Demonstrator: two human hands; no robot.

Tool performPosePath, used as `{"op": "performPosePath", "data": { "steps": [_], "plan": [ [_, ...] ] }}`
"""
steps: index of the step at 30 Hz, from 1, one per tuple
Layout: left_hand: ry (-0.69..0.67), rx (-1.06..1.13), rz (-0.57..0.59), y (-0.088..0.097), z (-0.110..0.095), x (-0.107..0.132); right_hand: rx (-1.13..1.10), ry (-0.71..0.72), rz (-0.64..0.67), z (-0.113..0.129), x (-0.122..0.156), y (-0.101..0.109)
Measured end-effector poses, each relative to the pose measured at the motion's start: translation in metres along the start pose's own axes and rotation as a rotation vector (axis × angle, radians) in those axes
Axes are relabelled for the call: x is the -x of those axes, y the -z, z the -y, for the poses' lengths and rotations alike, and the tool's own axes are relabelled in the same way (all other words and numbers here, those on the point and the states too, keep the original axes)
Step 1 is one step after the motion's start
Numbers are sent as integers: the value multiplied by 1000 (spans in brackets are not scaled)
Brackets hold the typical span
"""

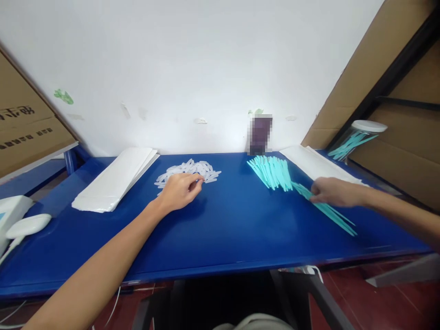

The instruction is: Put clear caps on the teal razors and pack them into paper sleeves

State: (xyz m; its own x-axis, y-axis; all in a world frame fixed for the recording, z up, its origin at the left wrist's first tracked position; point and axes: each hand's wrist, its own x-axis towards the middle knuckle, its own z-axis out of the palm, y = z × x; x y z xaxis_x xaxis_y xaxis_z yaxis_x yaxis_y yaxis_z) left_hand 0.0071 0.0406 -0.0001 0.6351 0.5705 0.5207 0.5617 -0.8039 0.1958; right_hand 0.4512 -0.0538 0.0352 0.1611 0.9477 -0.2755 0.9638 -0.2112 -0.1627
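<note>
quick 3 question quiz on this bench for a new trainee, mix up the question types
1. True or false: the left hand is at the pile of clear plastic pieces.
2. Multiple choice: the sticks under the right hand are A) red B) teal C) black.
3. Short answer: what colour is the lid of the jar at the far right?

Key: 1 true; 2 B; 3 white.
</note>
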Motion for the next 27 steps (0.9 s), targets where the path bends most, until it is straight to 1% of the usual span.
{"op": "performPosePath", "data": {
  "steps": [3, 5, 7, 8, 9, 11, 13, 14, 17, 18, 20, 23, 25, 27],
  "plan": [
    [-8, -15, -15, 2, 4, 1, 28, 76, 39, 18, 35, -24],
    [-9, -15, -5, 4, 9, 5, 49, 151, 49, 40, 50, -40],
    [9, -4, 11, 4, 15, 12, 92, 248, 86, 68, 58, -51],
    [27, 8, 20, 5, 18, 15, 105, 294, 75, 83, 59, -54],
    [47, 22, 27, 5, 20, 18, 114, 336, 35, 99, 57, -56],
    [82, 49, 31, 6, 23, 22, 111, 438, -10, 132, 51, -54],
    [106, 76, 7, 8, 25, 23, 75, 524, -2, 163, 41, -52],
    [112, 93, -13, 10, 25, 23, 40, 587, 0, 177, 35, -52],
    [88, 166, -35, 17, 22, 21, -38, 685, -22, 209, 20, -57],
    [63, 196, -13, 19, 19, 21, -55, 701, -38, 215, 16, -61],
    [3, 236, 75, 23, 9, 20, -95, 725, -64, 224, 12, -67],
    [-82, 214, 240, 24, -10, 18, -173, 732, -49, 225, 17, -69],
    [-124, 163, 312, 20, -21, 18, -234, 715, -23, 217, 26, -60],
    [-155, 108, 355, 14, -26, 18, -280, 667, -29, 196, 31, -45]
  ]
}}
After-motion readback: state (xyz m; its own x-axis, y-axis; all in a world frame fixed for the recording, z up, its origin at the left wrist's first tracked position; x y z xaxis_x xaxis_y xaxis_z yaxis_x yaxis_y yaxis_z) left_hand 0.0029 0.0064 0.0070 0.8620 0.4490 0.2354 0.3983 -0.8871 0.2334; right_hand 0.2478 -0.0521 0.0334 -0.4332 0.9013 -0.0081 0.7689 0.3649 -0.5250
